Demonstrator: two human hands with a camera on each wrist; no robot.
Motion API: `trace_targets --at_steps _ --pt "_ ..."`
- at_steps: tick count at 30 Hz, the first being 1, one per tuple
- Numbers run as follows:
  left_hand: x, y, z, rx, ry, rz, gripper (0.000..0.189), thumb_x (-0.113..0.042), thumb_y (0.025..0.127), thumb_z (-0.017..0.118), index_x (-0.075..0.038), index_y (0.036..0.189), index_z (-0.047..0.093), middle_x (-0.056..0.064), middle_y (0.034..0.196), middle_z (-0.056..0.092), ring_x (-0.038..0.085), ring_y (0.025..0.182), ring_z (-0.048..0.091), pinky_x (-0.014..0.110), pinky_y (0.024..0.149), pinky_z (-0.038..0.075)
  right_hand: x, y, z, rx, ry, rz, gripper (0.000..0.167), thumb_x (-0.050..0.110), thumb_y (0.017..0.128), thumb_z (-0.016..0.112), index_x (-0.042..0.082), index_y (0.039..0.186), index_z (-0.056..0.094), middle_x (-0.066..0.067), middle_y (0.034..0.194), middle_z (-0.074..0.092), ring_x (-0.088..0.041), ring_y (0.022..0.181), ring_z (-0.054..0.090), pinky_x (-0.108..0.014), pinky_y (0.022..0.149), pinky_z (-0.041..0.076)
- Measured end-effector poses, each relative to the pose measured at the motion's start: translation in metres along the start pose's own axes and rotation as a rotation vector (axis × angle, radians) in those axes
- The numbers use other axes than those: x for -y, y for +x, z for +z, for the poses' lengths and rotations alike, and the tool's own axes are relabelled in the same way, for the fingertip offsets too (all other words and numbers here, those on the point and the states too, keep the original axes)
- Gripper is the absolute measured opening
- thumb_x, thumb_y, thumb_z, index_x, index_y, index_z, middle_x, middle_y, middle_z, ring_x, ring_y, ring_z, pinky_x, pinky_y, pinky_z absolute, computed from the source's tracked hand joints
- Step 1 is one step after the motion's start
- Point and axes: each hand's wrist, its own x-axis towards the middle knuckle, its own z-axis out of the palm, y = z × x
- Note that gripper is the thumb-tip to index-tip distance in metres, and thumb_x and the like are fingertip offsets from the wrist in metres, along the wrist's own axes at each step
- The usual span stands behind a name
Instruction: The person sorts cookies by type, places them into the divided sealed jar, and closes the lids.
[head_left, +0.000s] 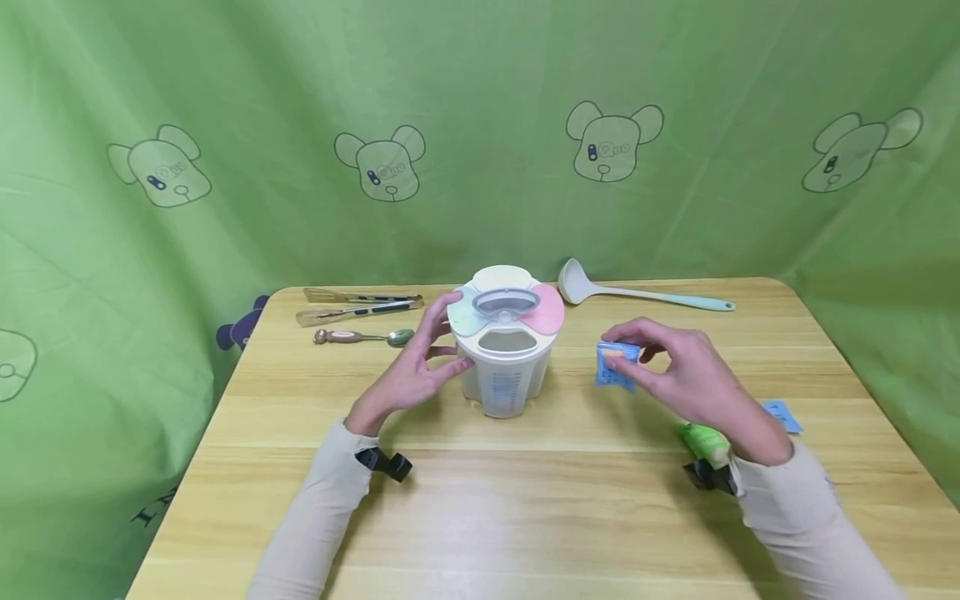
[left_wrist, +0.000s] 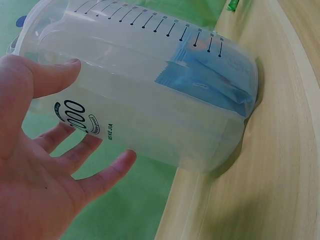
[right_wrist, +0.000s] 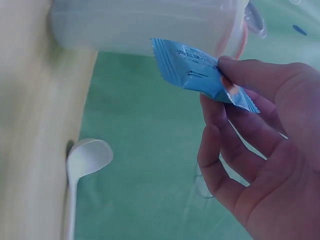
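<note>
Blue packet [head_left: 615,377] pinched, the right hand [head_left: 690,371] hovers apart from the left hand [head_left: 412,371], spread-fingered against the pale container [head_left: 504,390].

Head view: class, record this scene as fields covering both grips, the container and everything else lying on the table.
left grip: touching the graduated container
right grip: pinching a blue packet, right of the container
container: upright, lid flap raised, blue wrapping visible through its wall
left side: tongs, spoon
right side: ladle, partly hidden green packet, another blue packet
</note>
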Motion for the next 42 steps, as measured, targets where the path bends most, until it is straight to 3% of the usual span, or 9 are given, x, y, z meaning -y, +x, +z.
trace_targets --at_steps 6,15,31,42 --pt "0.000 0.000 0.000 0.002 0.006 -0.006 0.095 0.001 0.096 0.075 -0.028 0.170 0.023 0.012 0.177 0.034 0.042 0.155 0.046 0.060 0.119 0.053 0.016 0.009 -0.001 -0.037 0.014 -0.067 0.032 0.001 0.087 0.090 0.013 0.115 0.080 0.000 0.103 0.084 0.001 0.084 0.067 -0.010 0.076 0.056" --pt "-0.002 0.000 0.000 0.006 0.006 0.001 0.096 0.002 0.096 0.076 -0.026 0.171 0.023 0.013 0.177 0.033 0.045 0.155 0.046 0.061 0.118 0.053 0.038 0.024 -0.005 -0.158 0.078 -0.201 0.041 -0.009 0.079 0.091 0.010 0.114 0.081 -0.002 0.101 0.083 0.003 0.084 0.066 -0.007 0.080 0.054" --pt "-0.001 0.001 -0.001 0.001 0.005 0.000 0.096 0.002 0.096 0.076 -0.026 0.171 0.023 0.013 0.177 0.033 0.044 0.155 0.046 0.062 0.118 0.053 0.068 0.058 -0.001 -0.180 0.230 -0.350 0.041 -0.015 0.078 0.089 0.002 0.113 0.081 -0.010 0.105 0.084 -0.001 0.090 0.071 -0.011 0.087 0.058" --pt "0.002 0.001 0.000 0.001 0.005 0.000 0.097 0.003 0.095 0.076 -0.027 0.170 0.024 0.013 0.177 0.033 0.044 0.156 0.045 0.063 0.118 0.053 0.075 0.076 0.018 -0.156 0.215 -0.365 0.032 -0.011 0.083 0.088 0.001 0.111 0.078 -0.007 0.102 0.083 -0.011 0.085 0.073 -0.012 0.085 0.060"
